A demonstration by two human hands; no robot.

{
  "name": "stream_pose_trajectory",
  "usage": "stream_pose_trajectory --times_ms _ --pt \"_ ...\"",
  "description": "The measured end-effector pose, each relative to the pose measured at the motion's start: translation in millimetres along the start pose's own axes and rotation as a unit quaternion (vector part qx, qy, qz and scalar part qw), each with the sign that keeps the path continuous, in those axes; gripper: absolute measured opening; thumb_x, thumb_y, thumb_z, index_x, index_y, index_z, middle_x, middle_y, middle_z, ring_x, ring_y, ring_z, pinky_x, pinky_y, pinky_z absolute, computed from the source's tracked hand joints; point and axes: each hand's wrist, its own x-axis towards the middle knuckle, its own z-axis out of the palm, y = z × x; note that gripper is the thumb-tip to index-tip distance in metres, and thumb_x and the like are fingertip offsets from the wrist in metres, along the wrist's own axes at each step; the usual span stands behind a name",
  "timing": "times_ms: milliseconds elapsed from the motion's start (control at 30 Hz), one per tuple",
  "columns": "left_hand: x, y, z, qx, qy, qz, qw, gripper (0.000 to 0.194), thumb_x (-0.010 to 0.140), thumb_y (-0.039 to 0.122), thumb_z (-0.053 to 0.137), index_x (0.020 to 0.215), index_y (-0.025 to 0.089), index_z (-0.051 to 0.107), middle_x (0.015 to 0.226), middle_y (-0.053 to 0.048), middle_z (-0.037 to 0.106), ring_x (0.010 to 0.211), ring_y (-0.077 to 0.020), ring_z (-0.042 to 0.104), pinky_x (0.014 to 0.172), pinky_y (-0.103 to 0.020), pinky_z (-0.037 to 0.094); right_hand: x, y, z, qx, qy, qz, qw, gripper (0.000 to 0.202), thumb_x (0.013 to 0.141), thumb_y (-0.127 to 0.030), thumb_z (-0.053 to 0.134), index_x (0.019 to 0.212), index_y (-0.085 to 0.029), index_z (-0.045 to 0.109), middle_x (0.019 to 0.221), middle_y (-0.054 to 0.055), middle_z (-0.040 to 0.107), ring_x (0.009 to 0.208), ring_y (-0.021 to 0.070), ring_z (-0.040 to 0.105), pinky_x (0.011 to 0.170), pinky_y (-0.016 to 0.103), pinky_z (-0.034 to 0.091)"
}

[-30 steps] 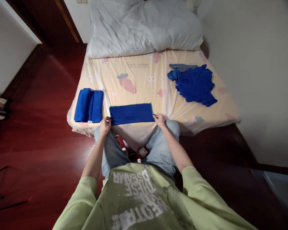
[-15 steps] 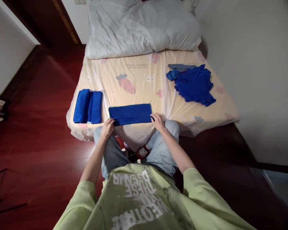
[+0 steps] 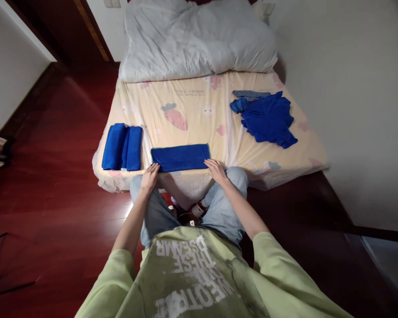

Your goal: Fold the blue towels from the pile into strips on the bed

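Observation:
A blue towel (image 3: 181, 157) with green edging lies folded into a long strip at the bed's front edge, in front of my knees. My left hand (image 3: 150, 177) rests on its near left corner with the fingers stretched out. On the near right corner, my right hand (image 3: 216, 171) lies flat, fingers extended and pressing on the fabric. Left of the strip sit folded blue towels (image 3: 114, 147), side by side. A crumpled heap of blue cloths (image 3: 268, 118) lies on the right part of the bed.
The bed (image 3: 192, 128) has a pale sheet with carrot and rabbit prints. A bunched grey-white quilt (image 3: 199, 39) spans its far end. Behind the blue heap lies a grey-blue folded cloth (image 3: 250, 93). Dark red floor (image 3: 53, 176) runs along the left; a wall (image 3: 345, 88) stands at the right.
Both hands have gone from curled fingers at the towel's near corners to flatter, stretched ones. My right hand has shifted slightly left onto the cloth. The towel has stayed in place.

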Motion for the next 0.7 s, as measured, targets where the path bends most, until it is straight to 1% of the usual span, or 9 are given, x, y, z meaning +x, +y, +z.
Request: stream_pose_trajectory --times_ms 100,200,300,400,500,567,633,700 --pt "-3.2 -3.8 -7.6 0.001 -0.015 0.005 1.0 0.066 0.082 0.0 0.043 0.145 0.011 0.06 0.154 -0.016 0.056 0.148 -0.0263 0.05 0.127 -0.045 0.038 -1.2 2.7 -5.6 0.0 -0.004 -0.004 1.0 0.05 0.092 -0.003 0.047 0.134 -0.014 0.072 0.143 0.012 0.068 0.138 0.0264 0.061 0.118 0.047 0.048" --pt "-12.1 -7.8 -14.3 -0.022 -0.029 0.013 0.999 0.065 0.083 0.001 0.042 0.144 0.014 0.061 0.153 -0.014 0.058 0.146 -0.0241 0.053 0.126 -0.042 0.04 -7.2 5.3 -12.9 0.014 -0.01 -0.019 1.0 0.049 0.094 -0.005 0.047 0.134 -0.017 0.072 0.141 0.011 0.07 0.134 0.0253 0.064 0.117 0.047 0.049" --pt "-19.0 -7.7 -18.2 -0.066 -0.021 -0.014 0.998 0.061 0.086 0.005 0.043 0.143 0.017 0.063 0.151 -0.011 0.061 0.143 -0.0233 0.056 0.124 -0.04 0.043 -12.1 6.1 -15.7 0.04 -0.028 -0.022 0.999 0.047 0.093 -0.005 0.049 0.131 -0.019 0.074 0.137 0.01 0.072 0.131 0.025 0.066 0.116 0.046 0.049" --pt "-18.1 -5.0 -20.8 -0.103 -0.001 -0.065 0.993 0.06 0.085 0.006 0.045 0.14 0.021 0.065 0.145 -0.008 0.066 0.136 -0.0241 0.062 0.12 -0.04 0.047 -11.1 6.7 -12.2 0.075 -0.026 0.009 0.997 0.048 0.088 -0.002 0.052 0.126 -0.019 0.075 0.132 0.011 0.074 0.128 0.0255 0.067 0.116 0.046 0.049" --pt "-12.5 -4.6 -23.9 -0.139 0.015 -0.094 0.986 0.058 0.082 0.007 0.047 0.133 0.023 0.069 0.136 -0.006 0.072 0.129 -0.0243 0.066 0.117 -0.04 0.049 -5.7 10.4 -5.9 0.144 0.008 0.07 0.987 0.047 0.083 -0.003 0.054 0.12 -0.02 0.077 0.124 0.011 0.076 0.12 0.0253 0.069 0.112 0.045 0.051" --pt "-9.2 -6.0 -26.1 -0.164 0.03 -0.113 0.98 0.05 0.083 0.011 0.048 0.126 0.023 0.071 0.128 -0.007 0.075 0.123 -0.0251 0.069 0.113 -0.04 0.052 -1.5 14.6 -2.4 0.204 0.031 0.119 0.971 0.038 0.084 -0.01 0.057 0.114 -0.02 0.078 0.115 0.009 0.078 0.108 0.0251 0.072 0.105 0.044 0.055" --pt "-7.1 -7.2 -28.2 -0.189 0.047 -0.135 0.971 0.04 0.088 0.019 0.048 0.121 0.022 0.071 0.119 -0.009 0.077 0.113 -0.0262 0.072 0.105 -0.039 0.055 2.2 18.7 0.1 0.255 0.051 0.164 0.951 0.028 0.086 -0.023 0.06 0.108 -0.019 0.077 0.103 0.009 0.079 0.091 0.0246 0.072 0.094 0.043 0.058" --pt "-5.9 -7.3 -30.2 -0.207 0.06 -0.156 0.964 0.033 0.093 0.027 0.049 0.118 0.021 0.069 0.112 -0.01 0.077 0.104 -0.0259 0.074 0.097 -0.036 0.057 5.1 21.7 1.7 0.293 0.073 0.193 0.934 0.028 0.086 -0.037 0.063 0.103 -0.018 0.075 0.092 0.009 0.078 0.08 0.0235 0.068 0.083 0.04 0.059"
